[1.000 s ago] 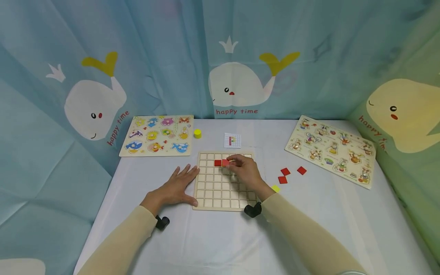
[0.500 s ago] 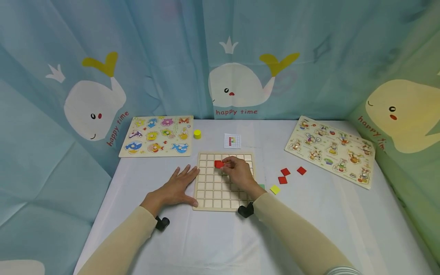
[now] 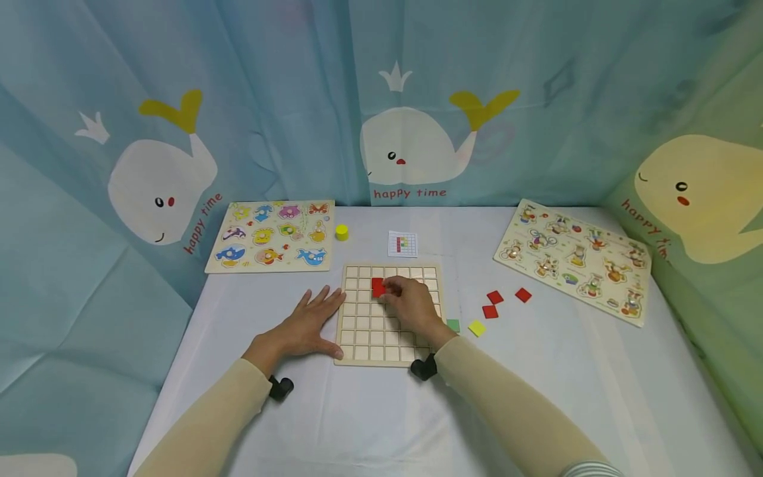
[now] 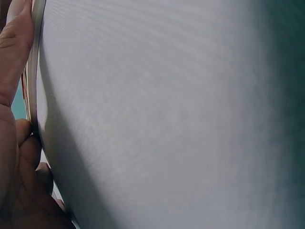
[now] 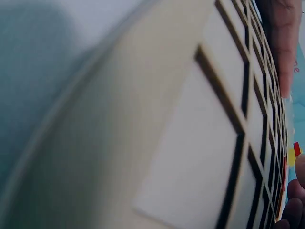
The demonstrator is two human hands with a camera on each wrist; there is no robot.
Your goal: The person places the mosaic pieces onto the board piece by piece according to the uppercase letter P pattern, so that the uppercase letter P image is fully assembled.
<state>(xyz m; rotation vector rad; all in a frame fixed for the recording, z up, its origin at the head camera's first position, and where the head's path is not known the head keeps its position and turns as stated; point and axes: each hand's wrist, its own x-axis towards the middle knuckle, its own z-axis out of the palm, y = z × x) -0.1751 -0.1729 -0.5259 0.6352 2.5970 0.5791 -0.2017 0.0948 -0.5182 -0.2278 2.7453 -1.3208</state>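
A wooden grid board (image 3: 390, 315) lies on the white table in the head view. My left hand (image 3: 306, 324) rests flat on the table, its fingers straight against the board's left edge; the left wrist view shows its thumb (image 4: 14, 47) by that edge. My right hand (image 3: 411, 306) lies over the board's upper middle, its curled fingertips pinching a red tile (image 3: 378, 287) that sits partly over another red one in the second row. In the right wrist view the grid board (image 5: 190, 157) fills the frame, with a finger (image 5: 281, 43) at the top right.
Three loose red tiles (image 3: 495, 298), a yellow tile (image 3: 477, 328) and a green tile (image 3: 454, 325) lie right of the board. A pattern card (image 3: 403, 244) and a yellow peg (image 3: 342, 232) sit behind it. Animal puzzles lie at the far left (image 3: 271, 235) and far right (image 3: 575, 258).
My right hand has slid left across the board with the red tile, from beside the placed red one to just below it. The left hand has stayed put.
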